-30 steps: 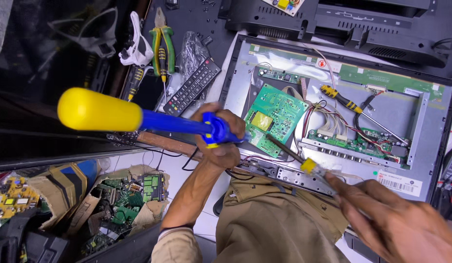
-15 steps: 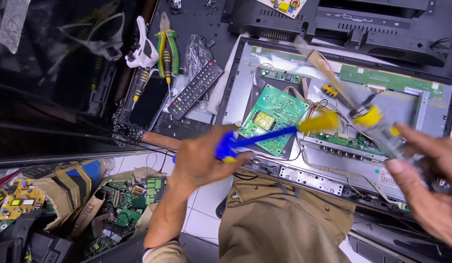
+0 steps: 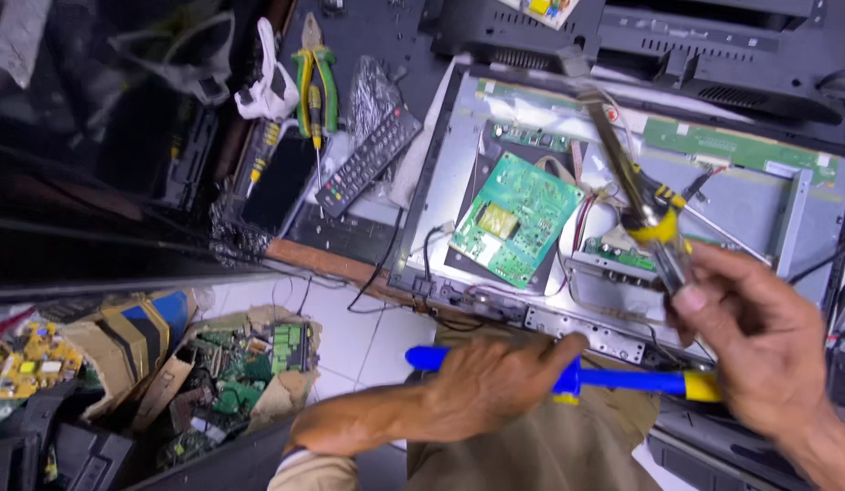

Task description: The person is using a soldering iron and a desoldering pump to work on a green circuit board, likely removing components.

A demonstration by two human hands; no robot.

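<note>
An opened flat-screen chassis [image 3: 786,218] lay back-side up across the right half of the dark table [image 3: 368,36], its metal pan exposed. A green power board [image 3: 516,216] sat tilted near the chassis's left edge; a smaller board with capacitors [image 3: 613,255] lay just right of it, and a long green strip board [image 3: 741,150] ran along the chassis's upper right edge. Off the table's near edge, a torn cardboard box of scrap circuit boards [image 3: 241,364] rested on the white tiled floor [image 3: 368,336]. Left of the chassis, near the table's far edge, lay a black remote control [image 3: 368,161], a dark tablet-like slab [image 3: 277,182], and green-and-yellow pliers [image 3: 313,77]. Left hand [image 3: 495,382] was held low in front of the chassis's near edge, fingers closed around a blue-shafted tool with a yellow end [image 3: 623,380], which lay roughly level and pointed toward the right hand. Right hand [image 3: 759,336] was over the chassis's lower right corner, fingers closed on the handle of a yellow-and-black screwdriver [image 3: 654,223], shaft blurred, angled up and left over the smaller board.
</note>
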